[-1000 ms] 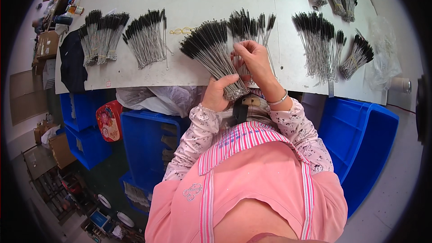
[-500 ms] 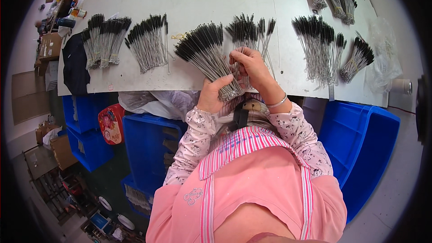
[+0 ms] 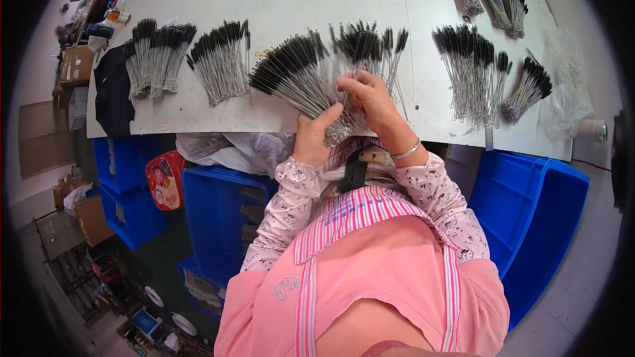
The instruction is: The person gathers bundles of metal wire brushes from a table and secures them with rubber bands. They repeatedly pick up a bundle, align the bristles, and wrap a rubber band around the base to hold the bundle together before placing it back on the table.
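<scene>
Our left hand [image 3: 316, 137] has its grip clamped round the wire ends of a fanned bundle [image 3: 296, 79] of thin black-bristled brushes, thumb across the front. Our right hand [image 3: 372, 98] sits just right of the bundle, its grip pinched on a few wire stems among the loose brushes [image 3: 368, 45] behind it. The bundle stands over the near edge of the white tabletop [image 3: 291, 0], bristles fanning up and left. Left of the bundle lie two more brush heaps [image 3: 218, 59], and beyond them a dark cloth [image 3: 111, 92]. Right of the bundle lie further heaps [image 3: 471, 69] and a clear bag [image 3: 567, 76]. Below the bundle, under the tabletop, stand blue bins [image 3: 218, 205].
</scene>
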{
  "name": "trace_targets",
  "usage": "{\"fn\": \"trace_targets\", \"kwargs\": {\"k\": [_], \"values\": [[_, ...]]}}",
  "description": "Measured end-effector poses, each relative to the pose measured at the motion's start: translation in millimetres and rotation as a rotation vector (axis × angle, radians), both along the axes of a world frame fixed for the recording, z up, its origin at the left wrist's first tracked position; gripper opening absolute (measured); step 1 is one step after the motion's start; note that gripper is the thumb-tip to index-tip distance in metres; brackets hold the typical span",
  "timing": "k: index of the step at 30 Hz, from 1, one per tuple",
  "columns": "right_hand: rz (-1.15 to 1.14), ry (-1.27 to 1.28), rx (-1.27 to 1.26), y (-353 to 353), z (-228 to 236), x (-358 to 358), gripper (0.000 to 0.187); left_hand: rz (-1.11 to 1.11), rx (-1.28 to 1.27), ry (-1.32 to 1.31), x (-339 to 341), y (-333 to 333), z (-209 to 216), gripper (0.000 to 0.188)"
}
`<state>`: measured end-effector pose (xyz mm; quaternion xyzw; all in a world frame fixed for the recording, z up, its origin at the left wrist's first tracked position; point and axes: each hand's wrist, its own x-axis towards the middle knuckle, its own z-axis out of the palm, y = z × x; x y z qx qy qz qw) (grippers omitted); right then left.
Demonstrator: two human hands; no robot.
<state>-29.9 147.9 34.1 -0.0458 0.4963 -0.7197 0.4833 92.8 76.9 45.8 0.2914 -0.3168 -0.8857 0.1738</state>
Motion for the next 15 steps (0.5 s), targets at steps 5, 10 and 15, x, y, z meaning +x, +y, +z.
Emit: {"fn": "trace_targets", "kwargs": {"k": [5, 10, 15], "values": [[-0.002, 0.006, -0.015, 0, -3, 0, 0.022, 0.033, -0.084, -0.04, -1, -2, -5, 0.035], [-0.011, 0.137, 0.067, -10, -1, 15, 0.024, 0.055, -0.272, -0.108, -5, -2, -17, 0.039], [-0.113, -0.017, -0.026, -12, -15, 15, 0.019, 0.125, -0.173, -0.116, -7, 2, -5, 0.034]]}}
